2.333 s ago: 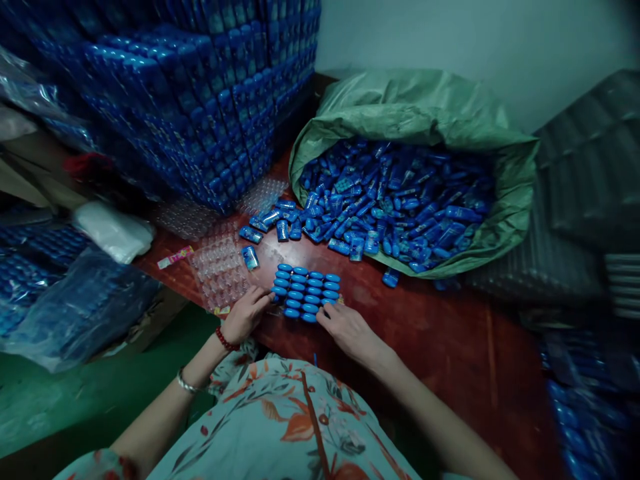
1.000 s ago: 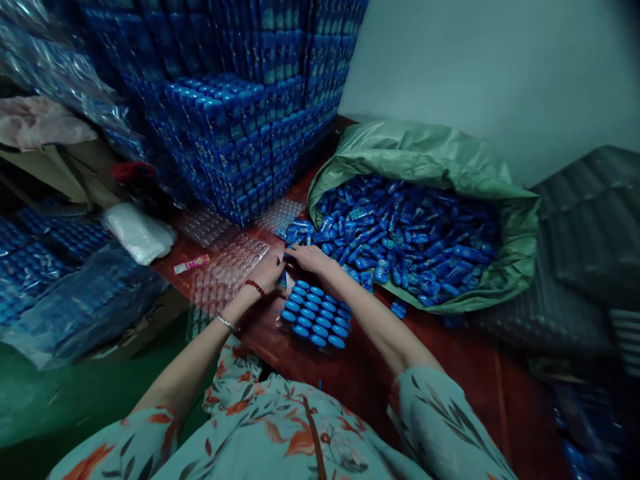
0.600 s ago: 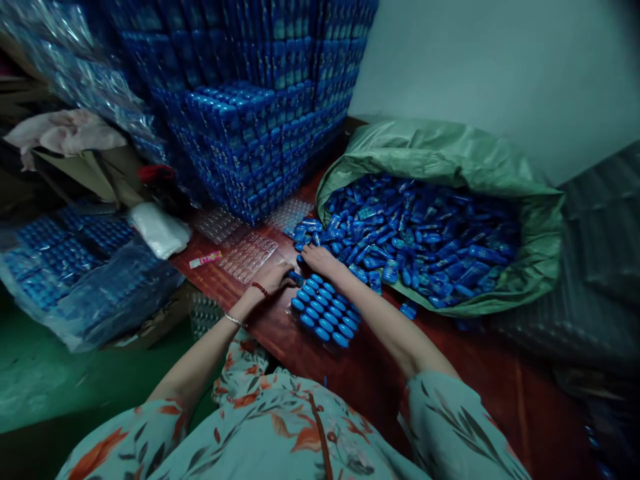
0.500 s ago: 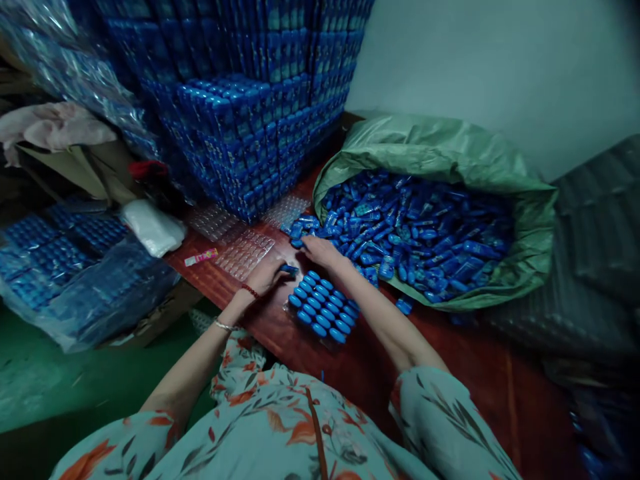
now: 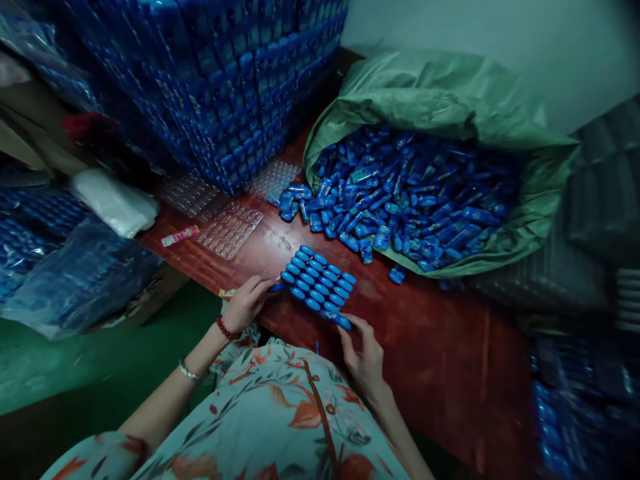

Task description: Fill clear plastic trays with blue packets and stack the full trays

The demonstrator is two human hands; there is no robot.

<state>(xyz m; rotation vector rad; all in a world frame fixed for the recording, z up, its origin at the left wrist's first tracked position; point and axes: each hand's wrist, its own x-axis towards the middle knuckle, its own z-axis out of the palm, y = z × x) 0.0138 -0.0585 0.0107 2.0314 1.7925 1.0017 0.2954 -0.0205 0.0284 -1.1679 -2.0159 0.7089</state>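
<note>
A block of blue bottles [image 5: 318, 279] stands in tight rows on the red-brown table [image 5: 425, 347], caps facing up. At its left edge my left hand [image 5: 246, 304] is closed on a small blue bottle [image 5: 277, 287]. My right hand [image 5: 364, 347] pinches another blue bottle [image 5: 336, 319] lying along the block's near edge. Beyond, loose blue bottles [image 5: 350, 193] spill out of a green sack [image 5: 440, 107]. Clear plastic trays [image 5: 231, 230] with moulded hollows lie to the left of the block.
Tall stacks of packed blue bottles [image 5: 215, 100] rise at the back left. A pink and white packet [image 5: 180, 235] lies near the table's left edge, beside a white plastic bundle [image 5: 116, 203]. Grey stacked material [image 5: 600, 200] stands at the right.
Both hands have come back toward the body, the right one from the loose bottles to the block's near edge, now with a bottle. The view has shifted, too.
</note>
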